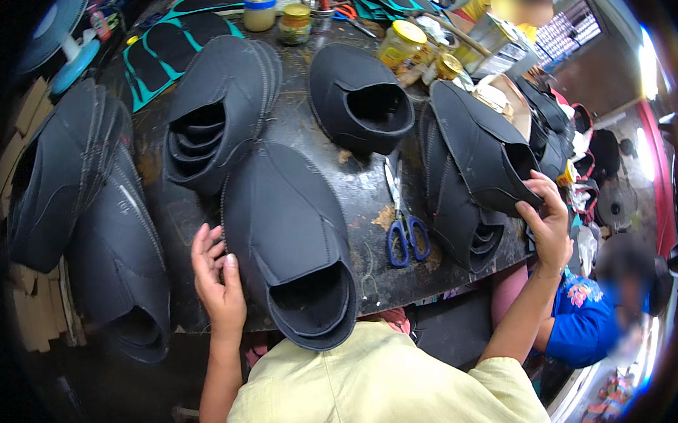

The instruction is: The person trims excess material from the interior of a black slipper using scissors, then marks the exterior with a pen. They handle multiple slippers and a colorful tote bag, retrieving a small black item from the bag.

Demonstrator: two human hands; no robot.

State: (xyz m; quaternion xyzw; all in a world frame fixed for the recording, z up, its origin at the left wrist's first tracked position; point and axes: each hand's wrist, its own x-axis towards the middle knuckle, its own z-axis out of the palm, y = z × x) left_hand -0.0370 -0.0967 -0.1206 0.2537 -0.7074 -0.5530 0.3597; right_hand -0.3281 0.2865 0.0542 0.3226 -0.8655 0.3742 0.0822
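My right hand (549, 221) grips the opening edge of a black shoe upper (478, 139), thumb on the near side and fingers around the rim. That upper overlaps other stacked black uppers (461, 227) at the table's right. My left hand (219, 277) holds nothing; its fingers are apart and slightly curled beside a black upper (290, 214) in the middle. This upper lies with its opening toward me, reaching over the table's front edge. Between it and the right stack are scissors (398, 241) with blue handles, blades partly open and pointing away.
More black uppers stand in nested stacks (217, 111) at the left, with one upper (360, 97) farther back. Jars (403, 42), tins and teal-and-black cut sheets (169, 49) crowd the table's far side. A person in blue (586, 318) sits close at right; another (481, 9) is behind.
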